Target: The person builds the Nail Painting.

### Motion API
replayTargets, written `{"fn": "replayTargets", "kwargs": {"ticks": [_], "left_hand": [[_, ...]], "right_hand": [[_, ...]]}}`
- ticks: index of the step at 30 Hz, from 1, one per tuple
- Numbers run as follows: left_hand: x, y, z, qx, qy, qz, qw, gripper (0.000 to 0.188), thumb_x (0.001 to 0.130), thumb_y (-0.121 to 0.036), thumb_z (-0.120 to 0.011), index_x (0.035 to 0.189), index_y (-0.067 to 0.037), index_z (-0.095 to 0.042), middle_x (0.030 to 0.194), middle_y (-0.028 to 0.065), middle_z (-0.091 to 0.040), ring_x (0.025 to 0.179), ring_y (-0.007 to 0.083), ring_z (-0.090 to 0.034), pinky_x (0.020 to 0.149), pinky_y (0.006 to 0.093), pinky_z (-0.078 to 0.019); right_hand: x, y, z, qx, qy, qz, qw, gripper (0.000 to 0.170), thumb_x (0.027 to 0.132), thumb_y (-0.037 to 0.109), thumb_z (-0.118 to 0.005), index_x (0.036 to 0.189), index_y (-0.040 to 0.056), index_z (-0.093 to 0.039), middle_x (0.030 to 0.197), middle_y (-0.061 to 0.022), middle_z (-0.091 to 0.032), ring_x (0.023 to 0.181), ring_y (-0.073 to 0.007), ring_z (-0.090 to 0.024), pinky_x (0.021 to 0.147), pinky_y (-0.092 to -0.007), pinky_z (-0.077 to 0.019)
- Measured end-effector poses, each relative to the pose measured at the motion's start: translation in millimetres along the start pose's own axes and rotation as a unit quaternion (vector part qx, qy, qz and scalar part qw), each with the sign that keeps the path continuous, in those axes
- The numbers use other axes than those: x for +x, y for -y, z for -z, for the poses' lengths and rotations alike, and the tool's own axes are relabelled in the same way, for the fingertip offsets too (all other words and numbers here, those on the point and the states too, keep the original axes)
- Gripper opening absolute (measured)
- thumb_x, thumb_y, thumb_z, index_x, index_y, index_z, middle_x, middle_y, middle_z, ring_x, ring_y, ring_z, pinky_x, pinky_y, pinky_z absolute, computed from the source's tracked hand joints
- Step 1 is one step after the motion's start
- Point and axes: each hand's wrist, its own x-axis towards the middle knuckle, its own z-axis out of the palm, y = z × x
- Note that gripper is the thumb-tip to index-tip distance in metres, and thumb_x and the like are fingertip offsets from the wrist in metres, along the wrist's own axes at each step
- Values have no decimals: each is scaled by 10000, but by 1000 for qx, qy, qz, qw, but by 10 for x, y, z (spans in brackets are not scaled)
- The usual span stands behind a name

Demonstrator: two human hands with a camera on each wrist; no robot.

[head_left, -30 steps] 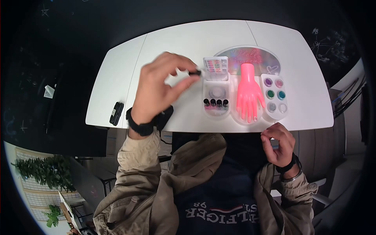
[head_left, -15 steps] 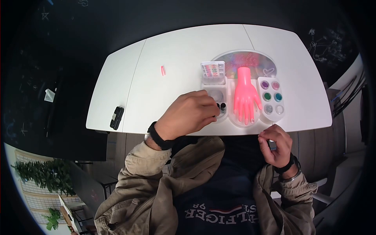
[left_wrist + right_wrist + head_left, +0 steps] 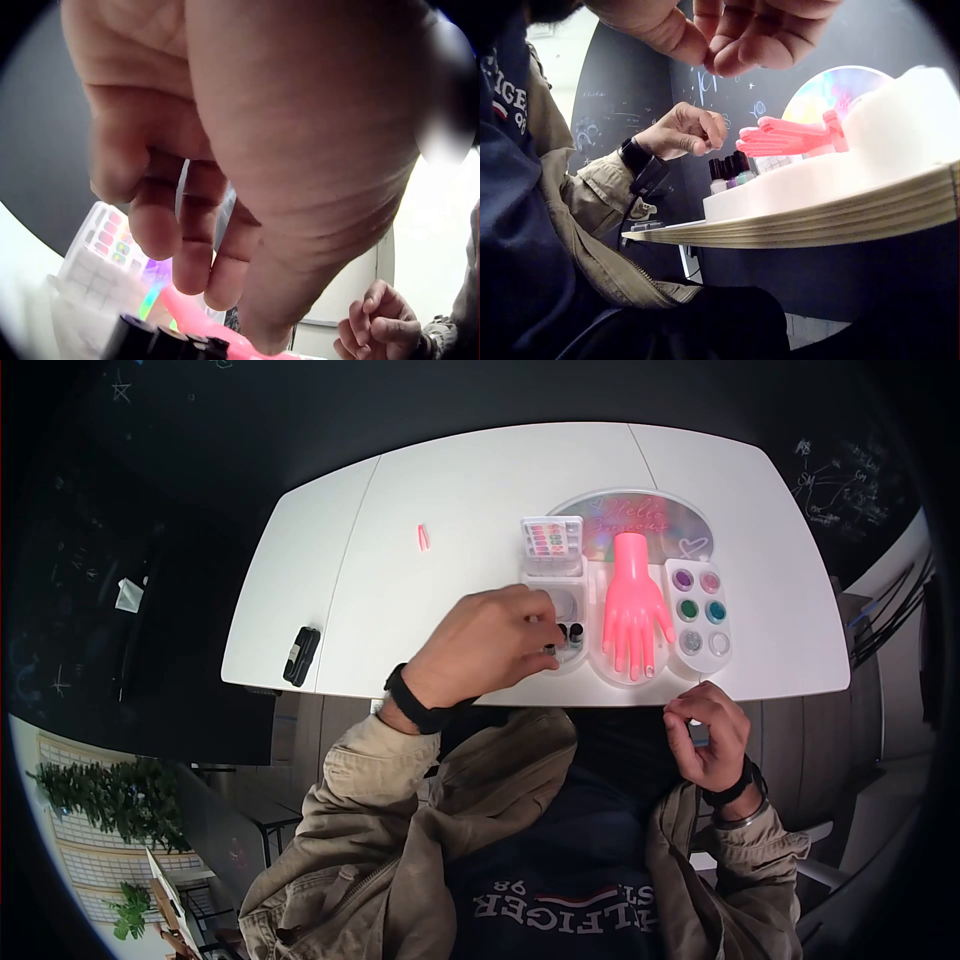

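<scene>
My left hand [image 3: 490, 640] hovers just left of the nail polish bottles [image 3: 570, 632] in the white manicure tray [image 3: 566, 665]. Its fingers are loosely bent and hold nothing; in the right wrist view the black-capped bottles [image 3: 727, 171] stand upright, apart from that hand. From the left wrist, the black caps [image 3: 135, 337] show below the fingertips. A pink model hand [image 3: 632, 605] lies palm down in the tray's middle, fingers toward me. By the table's front edge my right hand [image 3: 712, 730] hangs with loosely curled fingers and nothing in it.
A clear case of press-on nails [image 3: 552, 538] stands open at the tray's back left. Several glitter pots [image 3: 688, 610] sit on the right. Behind rises a shiny rounded board [image 3: 690, 520]. Pink tweezers [image 3: 423, 537] and a black case [image 3: 300, 656] lie on the left table.
My left hand came down and right from beside the nail case, with a small black thing in its fingers, to the bottles, and has let go. The right hand stayed put.
</scene>
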Motion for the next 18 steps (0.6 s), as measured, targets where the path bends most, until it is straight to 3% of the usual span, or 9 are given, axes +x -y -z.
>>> {"fn": "replayTargets", "kwargs": {"ticks": [4, 7, 10, 13, 16, 18], "left_hand": [[-6, 160, 212, -36, -72, 63, 995, 145, 903, -143, -911, 987, -57, -831, 995, 79, -770, 846, 259, -744, 750, 371, -613], [-82, 615, 256, -10, -127, 143, 981, 68, 975, -107, -852, 1003, -48, -838, 1018, 83, -799, 804, 206, -737, 704, 334, -590], [-255, 1153, 213, 30, -163, 234, 958, 102, 1006, -65, -778, 1093, -41, -824, 1057, 117, -798, 820, 211, -752, 712, 336, -601], [-487, 1709, 58, 55, -172, 296, 938, 188, 994, -8, -732, 1162, -44, -808, 1099, 145, -797, 870, 288, -782, 771, 382, -624], [-608, 1966, -48, 83, -192, 271, 940, 165, 988, 18, -706, 1115, -21, -804, 1172, 205, -786, 1009, 414, -774, 915, 494, -628], [-635, 2179, -230, 77, -195, 264, 941, 143, 983, -22, -725, 1108, -12, -793, 1229, 213, -772, 1056, 452, -749, 962, 522, -613]], "right_hand": [[-4, -1, -3, 3, 1, 0, 1000, 207, 892, -85, -816, 1053, -10, -710, 920, -157, -758, 780, -291, -753, 675, -355, -590], [-9, 4, -5, 6, 1, -6, 1000, 203, 895, -81, -815, 1052, -10, -709, 925, -157, -758, 777, -287, -752, 671, -352, -593], [-8, 5, -8, 7, 1, -4, 1000, 197, 897, -81, -813, 1049, -10, -709, 922, -159, -757, 777, -285, -753, 669, -351, -595], [-3, 6, -12, 7, 3, -4, 1000, 191, 898, -80, -811, 1045, -9, -710, 919, -157, -756, 778, -283, -755, 667, -349, -595], [3, 7, -19, 3, 3, -5, 1000, 188, 898, -76, -812, 1041, -10, -711, 918, -155, -757, 776, -284, -755, 667, -351, -594], [-9, 9, -27, 3, 5, -10, 1000, 186, 897, -73, -814, 1039, -8, -712, 919, -155, -758, 773, -286, -754, 668, -355, -595]]}}
